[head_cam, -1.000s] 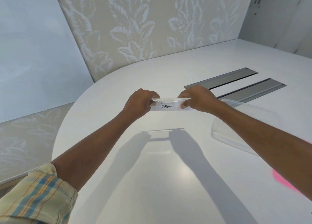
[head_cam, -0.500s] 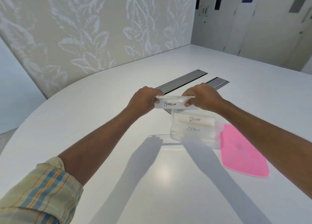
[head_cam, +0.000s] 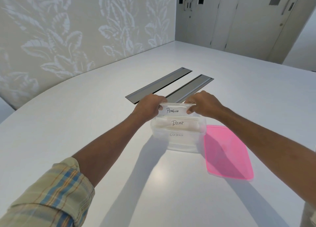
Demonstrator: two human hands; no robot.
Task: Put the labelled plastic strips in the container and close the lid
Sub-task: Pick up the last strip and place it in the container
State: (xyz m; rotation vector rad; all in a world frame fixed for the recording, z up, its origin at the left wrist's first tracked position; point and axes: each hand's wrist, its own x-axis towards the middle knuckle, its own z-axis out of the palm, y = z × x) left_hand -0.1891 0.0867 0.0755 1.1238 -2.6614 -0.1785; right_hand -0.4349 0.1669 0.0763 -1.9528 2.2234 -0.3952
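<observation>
A clear plastic strip labelled PENGUIN (head_cam: 173,110) is held level by its two ends, my left hand (head_cam: 148,106) pinching the left end and my right hand (head_cam: 203,105) the right end. It hovers over the far rim of a clear open container (head_cam: 177,145) standing on the white table. Inside the container lie a strip labelled BEAR (head_cam: 177,123) and, below it, another strip with a faint label (head_cam: 176,134). The pink lid (head_cam: 226,153) lies flat on the table, touching the container's right side.
Two grey metal cable channels (head_cam: 159,84) are set into the white table (head_cam: 85,124) just beyond my hands. A leaf-patterned partition runs along the left and far side. Grey doors stand at the back right.
Both hands have carried the PENGUIN strip rightward, from bare table beside the container to above its far rim. My view has turned right, bringing container and pink lid fully into sight.
</observation>
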